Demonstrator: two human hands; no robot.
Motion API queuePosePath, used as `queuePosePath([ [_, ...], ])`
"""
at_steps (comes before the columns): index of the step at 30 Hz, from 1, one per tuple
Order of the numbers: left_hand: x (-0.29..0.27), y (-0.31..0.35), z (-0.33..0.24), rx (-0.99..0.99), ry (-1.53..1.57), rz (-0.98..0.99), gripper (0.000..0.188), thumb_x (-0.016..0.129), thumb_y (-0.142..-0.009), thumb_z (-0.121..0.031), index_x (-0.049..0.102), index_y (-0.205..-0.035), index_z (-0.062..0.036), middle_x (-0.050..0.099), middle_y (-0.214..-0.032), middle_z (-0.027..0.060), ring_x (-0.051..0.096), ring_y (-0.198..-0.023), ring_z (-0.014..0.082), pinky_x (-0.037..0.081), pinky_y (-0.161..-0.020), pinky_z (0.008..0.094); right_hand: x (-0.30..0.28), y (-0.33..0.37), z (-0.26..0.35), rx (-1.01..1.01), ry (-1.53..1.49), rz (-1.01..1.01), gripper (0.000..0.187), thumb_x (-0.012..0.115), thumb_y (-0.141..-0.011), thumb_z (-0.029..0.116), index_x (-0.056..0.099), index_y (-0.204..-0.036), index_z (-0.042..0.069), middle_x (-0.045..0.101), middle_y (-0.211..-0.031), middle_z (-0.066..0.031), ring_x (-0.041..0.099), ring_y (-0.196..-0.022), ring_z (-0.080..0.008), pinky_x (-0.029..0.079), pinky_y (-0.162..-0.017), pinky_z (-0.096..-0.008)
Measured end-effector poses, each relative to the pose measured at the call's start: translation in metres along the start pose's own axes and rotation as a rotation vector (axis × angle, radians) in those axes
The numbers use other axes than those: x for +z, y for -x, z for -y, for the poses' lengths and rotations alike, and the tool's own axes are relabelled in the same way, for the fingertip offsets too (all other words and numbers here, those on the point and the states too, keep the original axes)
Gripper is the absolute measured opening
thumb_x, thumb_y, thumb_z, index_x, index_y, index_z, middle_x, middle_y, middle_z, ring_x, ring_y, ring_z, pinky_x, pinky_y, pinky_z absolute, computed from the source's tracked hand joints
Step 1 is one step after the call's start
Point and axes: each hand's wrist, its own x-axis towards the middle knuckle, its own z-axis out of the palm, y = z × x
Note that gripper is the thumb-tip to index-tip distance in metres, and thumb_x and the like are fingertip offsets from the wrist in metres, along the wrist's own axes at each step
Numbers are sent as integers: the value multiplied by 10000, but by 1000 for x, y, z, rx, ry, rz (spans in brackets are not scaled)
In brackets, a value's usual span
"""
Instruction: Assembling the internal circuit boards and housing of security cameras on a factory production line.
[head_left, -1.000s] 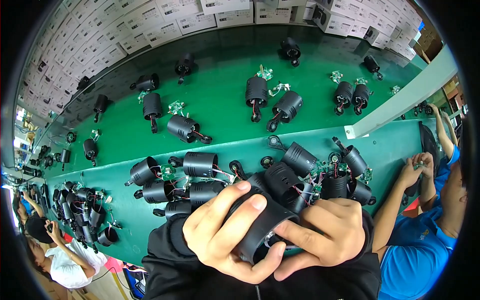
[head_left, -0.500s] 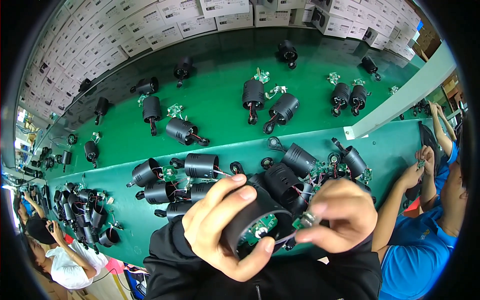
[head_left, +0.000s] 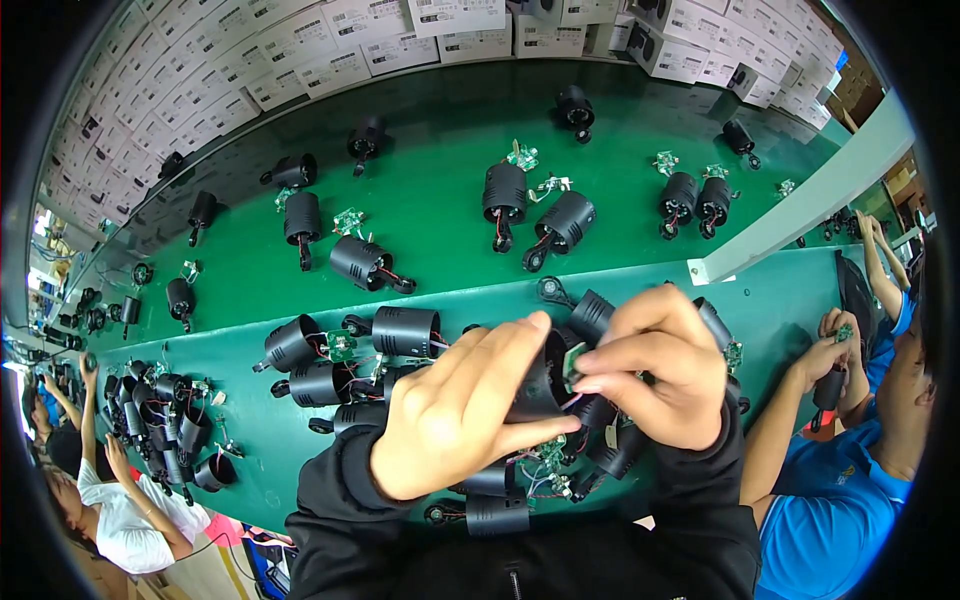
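Note:
My left hand [head_left: 455, 405] wraps round a black cylindrical housing [head_left: 540, 385], its open end turned to the right. At that opening my right hand [head_left: 665, 365] pinches a small green circuit board [head_left: 573, 365] between thumb and fingers. A thin pale wire shows just below the board, by my left thumb. The inside of the housing is mostly hidden from me. Under and around my hands lie more black housings, among them one near my body [head_left: 497, 515], with loose green boards [head_left: 548, 452] and wires.
A raised green shelf [head_left: 440, 250] behind holds several black housings with boards beside them. White boxes [head_left: 330, 65] are stacked at the back. A pale metal post [head_left: 800, 200] slants at the right. Co-workers sit at both sides; a blue-sleeved person [head_left: 830, 510] is close on the right.
Both hands have moved slightly up and away from my body. The housing has turned so its opening faces right, and the board is now at its rim. Housings near my body have come into view.

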Motion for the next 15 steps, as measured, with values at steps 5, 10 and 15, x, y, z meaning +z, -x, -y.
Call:
queuePosePath([
  [5, 2, -2, -1, -27, 51, 21, 568, 787, -641, -264, 568, -1066, 43, 631, -975, 151, 625, -721, 214, 505, -545, 254, 7, -1, -8, 76, -18, 48, 150, 726, -675, -18, 690, -807, 42, 525, -844, -50, 459, -656, -122, 376, -570, -213],
  [10, 5, -7, -3, -35, 81, -16, 535, 777, -655, -258, 578, -1045, 50, 629, -972, 154, 623, -719, 222, 506, -544, 257, 3, 1, -15, 110, -89, 90, 147, 726, -677, -10, 685, -809, 38, 524, -836, -42, 445, -656, -125, 371, -579, -222],
  [15, 9, -9, -6, -39, 56, 7, 682, 873, -530, -253, 555, -1063, 31, 658, -933, 155, 657, -782, 283, 554, -658, 306, 12, 6, -26, 46, -257, 65, 136, 720, -685, 0, 683, -811, 36, 528, -827, -35, 436, -677, -137, 371, -620, -236],
])
